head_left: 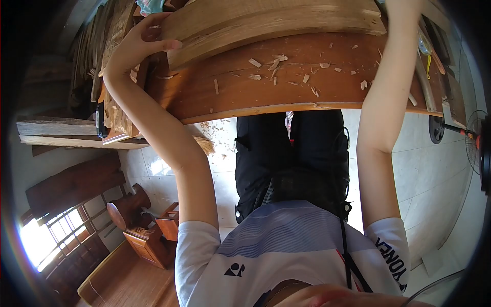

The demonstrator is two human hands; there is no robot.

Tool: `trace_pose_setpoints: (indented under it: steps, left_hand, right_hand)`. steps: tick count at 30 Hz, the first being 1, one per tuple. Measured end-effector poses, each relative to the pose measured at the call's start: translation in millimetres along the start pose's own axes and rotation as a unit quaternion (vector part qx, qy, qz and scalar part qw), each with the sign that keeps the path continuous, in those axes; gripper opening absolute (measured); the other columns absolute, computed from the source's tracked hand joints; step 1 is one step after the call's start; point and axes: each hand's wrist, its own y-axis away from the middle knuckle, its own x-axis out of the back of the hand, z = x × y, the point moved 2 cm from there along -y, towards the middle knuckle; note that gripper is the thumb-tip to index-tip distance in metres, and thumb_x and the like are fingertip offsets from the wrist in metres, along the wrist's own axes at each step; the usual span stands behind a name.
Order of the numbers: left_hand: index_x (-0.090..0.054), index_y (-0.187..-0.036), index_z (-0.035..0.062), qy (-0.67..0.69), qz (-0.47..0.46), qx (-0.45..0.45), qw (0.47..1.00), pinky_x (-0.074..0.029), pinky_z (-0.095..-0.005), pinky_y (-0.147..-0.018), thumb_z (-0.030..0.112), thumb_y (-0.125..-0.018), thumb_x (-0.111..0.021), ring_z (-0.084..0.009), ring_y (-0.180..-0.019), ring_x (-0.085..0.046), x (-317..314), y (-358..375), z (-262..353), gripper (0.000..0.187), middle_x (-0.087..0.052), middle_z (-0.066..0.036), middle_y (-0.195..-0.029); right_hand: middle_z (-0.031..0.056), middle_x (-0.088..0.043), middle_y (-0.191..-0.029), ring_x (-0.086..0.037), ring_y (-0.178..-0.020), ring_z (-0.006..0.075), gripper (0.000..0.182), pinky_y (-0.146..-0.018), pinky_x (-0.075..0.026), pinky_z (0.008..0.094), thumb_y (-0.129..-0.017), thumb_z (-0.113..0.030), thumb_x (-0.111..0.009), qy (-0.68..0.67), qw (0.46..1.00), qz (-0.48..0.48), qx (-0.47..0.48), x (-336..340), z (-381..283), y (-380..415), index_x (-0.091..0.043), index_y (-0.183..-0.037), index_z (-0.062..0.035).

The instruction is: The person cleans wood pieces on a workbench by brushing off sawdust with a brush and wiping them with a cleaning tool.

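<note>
A thick, pale brown wooden board (276, 23) lies lengthwise across the top of the view, on a reddish-brown wooden table (235, 97). My left hand (146, 43) grips the board's left end, thumb along the near face and fingers around the end, partly hidden. My right forearm (391, 87) reaches up past the board's right end. The right hand itself is cut off by the top edge, so its fingers do not show. Small wood chips (276, 64) lie scattered on the table between my arms.
Wooden strips (427, 82) lie along the table's right side. More timber (115, 56) is stacked at the left, with planks (66, 130) jutting out below. A fan (475, 143) stands at far right. Shavings and a broom head (204, 144) are on the floor; wooden furniture (148, 245) stands lower left.
</note>
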Motion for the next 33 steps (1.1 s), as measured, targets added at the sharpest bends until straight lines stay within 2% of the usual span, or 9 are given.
trace_pose_setpoints:
  steps: [3, 6, 9, 15, 17, 19, 25, 27, 33]
  left_hand:
    - [-0.057, -0.145, 0.0150, 0.017, 0.015, -0.004, 1.000, -0.052, -0.0348, -0.095, 0.018, -0.070, -0.094, -0.0216, -0.111, -0.066, -1, 1, 1, 0.083, -0.071, -0.012, -0.117]
    - [-0.053, -0.147, 0.0139, -0.009, 0.003, 0.026, 1.000, -0.045, -0.0367, -0.106, 0.021, -0.075, -0.089, -0.0198, -0.117, -0.063, -2, 4, 7, 0.081, -0.071, -0.011, -0.119]
    - [-0.054, -0.147, 0.0149, -0.023, 0.002, 0.036, 0.999, -0.045, -0.0364, -0.105, 0.021, -0.075, -0.089, -0.0198, -0.116, -0.064, -3, 6, 13, 0.081, -0.072, -0.011, -0.118]
    - [-0.054, -0.147, 0.0165, -0.018, -0.001, 0.017, 1.000, -0.045, -0.0364, -0.105, 0.020, -0.074, -0.089, -0.0194, -0.116, -0.064, -1, 3, 7, 0.081, -0.072, -0.011, -0.119]
    - [-0.054, -0.147, 0.0166, -0.018, -0.001, 0.019, 1.000, -0.044, -0.0363, -0.105, 0.020, -0.074, -0.089, -0.0194, -0.116, -0.064, -1, 5, 8, 0.081, -0.071, -0.011, -0.121]
    - [-0.054, -0.147, 0.0166, -0.017, -0.003, 0.027, 0.999, -0.044, -0.0363, -0.105, 0.020, -0.074, -0.089, -0.0195, -0.116, -0.064, -1, 5, 10, 0.081, -0.071, -0.011, -0.123]
    - [-0.055, -0.146, 0.0164, -0.011, 0.002, 0.023, 1.000, -0.046, -0.0361, -0.101, 0.020, -0.073, -0.091, -0.0199, -0.113, -0.065, -1, 3, 7, 0.082, -0.072, -0.012, -0.119]
    - [-0.056, -0.145, 0.0166, 0.004, 0.017, -0.002, 1.000, -0.050, -0.0348, -0.093, 0.018, -0.071, -0.093, -0.0202, -0.105, -0.067, 0, 0, -2, 0.083, -0.074, -0.014, -0.110]
    - [-0.057, -0.145, 0.0167, -0.017, 0.019, 0.008, 1.000, -0.050, -0.0346, -0.095, 0.021, -0.071, -0.093, -0.0204, -0.106, -0.067, -1, 4, 5, 0.082, -0.074, -0.013, -0.110]
  right_hand:
    - [0.0036, -0.064, -0.072, -0.053, -0.063, 0.0113, 0.029, -0.059, -0.043, 0.0299, -0.099, -0.023, -0.066, 0.037, 0.990, 0.094, 0.095, 21, 15, -5, -0.071, -0.095, 0.0049]
    - [0.0019, -0.061, -0.069, -0.052, -0.063, 0.0103, 0.030, -0.060, -0.042, 0.0291, -0.099, -0.024, -0.067, 0.014, 0.978, 0.154, 0.140, 22, 17, -14, -0.068, -0.089, 0.0037]
    - [0.0009, -0.058, -0.065, -0.049, -0.059, 0.0084, 0.033, -0.056, -0.039, 0.0283, -0.101, -0.028, -0.066, 0.004, 0.998, 0.009, 0.066, 10, -5, 1, -0.067, -0.082, -0.0007]
    - [-0.0006, -0.059, -0.064, -0.049, -0.052, 0.0081, 0.035, -0.049, -0.039, 0.0289, -0.101, -0.031, -0.066, -0.087, 0.964, -0.210, 0.138, -28, -61, 41, -0.066, -0.078, -0.0040]
    - [-0.0003, -0.061, -0.064, -0.050, -0.050, 0.0092, 0.033, -0.047, -0.039, 0.0286, -0.101, -0.028, -0.066, -0.226, 0.940, -0.135, 0.217, -42, -66, 42, -0.067, -0.079, -0.0036]
    - [-0.0008, -0.061, -0.064, -0.050, -0.050, 0.0096, 0.032, -0.047, -0.039, 0.0284, -0.102, -0.026, -0.066, -0.271, 0.940, -0.160, 0.135, -36, -62, 45, -0.067, -0.080, -0.0035]
    - [0.0001, -0.061, -0.071, -0.053, -0.062, 0.0093, 0.028, -0.060, -0.044, 0.0259, -0.101, -0.027, -0.066, -0.105, 0.981, -0.143, 0.079, -19, -11, 7, -0.067, -0.084, -0.0049]
    - [-0.0010, -0.062, -0.072, -0.052, -0.064, 0.0080, 0.026, -0.062, -0.043, 0.0259, -0.101, -0.023, -0.066, -0.094, 0.987, -0.102, 0.085, -1, -11, 9, -0.067, -0.085, -0.0032]
    - [-0.0032, -0.060, -0.073, -0.049, -0.065, 0.0071, 0.024, -0.060, -0.040, 0.0268, -0.099, -0.021, -0.067, -0.009, 0.988, -0.032, 0.153, 39, -1, 3, -0.065, -0.087, -0.0008]
